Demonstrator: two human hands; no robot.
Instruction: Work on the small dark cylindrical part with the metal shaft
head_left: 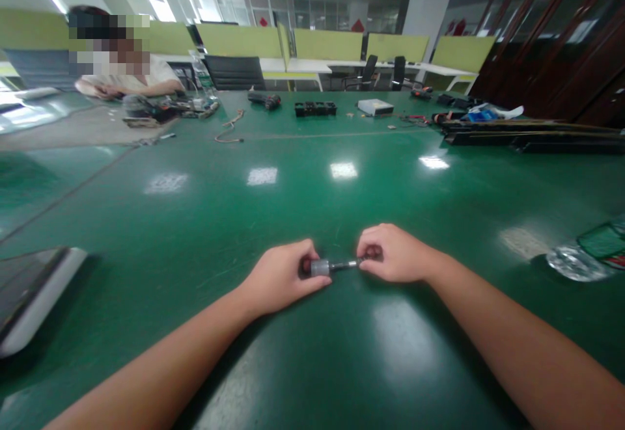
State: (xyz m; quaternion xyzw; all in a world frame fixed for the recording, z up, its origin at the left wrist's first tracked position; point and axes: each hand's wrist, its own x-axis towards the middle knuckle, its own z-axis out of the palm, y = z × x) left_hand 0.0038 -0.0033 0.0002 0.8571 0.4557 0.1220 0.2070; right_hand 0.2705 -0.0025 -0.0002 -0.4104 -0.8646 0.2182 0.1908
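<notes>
Low over the green table (pixel 293 189), both of my hands meet at a small tool-like piece: a grey cylinder (pixel 320 267) with a thin metal shaft (pixel 346 265) reaching to the right. My left hand (pixel 282 275) is closed around the cylinder, thumb along its near side. At the other end, my right hand (pixel 393 253) pinches the shaft's tip between thumb and fingers. The fingers cover both ends of the piece, so its exact kind cannot be made out. The shaft lies roughly level between the hands.
A clear bottle (pixel 581 257) lies at the right edge; a white-edged device (pixel 39 293) sits at the left. Along the far side are a power drill (pixel 264 99), a black block (pixel 315 108), a white box (pixel 375 107) and black bars (pixel 517 136). A person (pixel 127 72) sits far left.
</notes>
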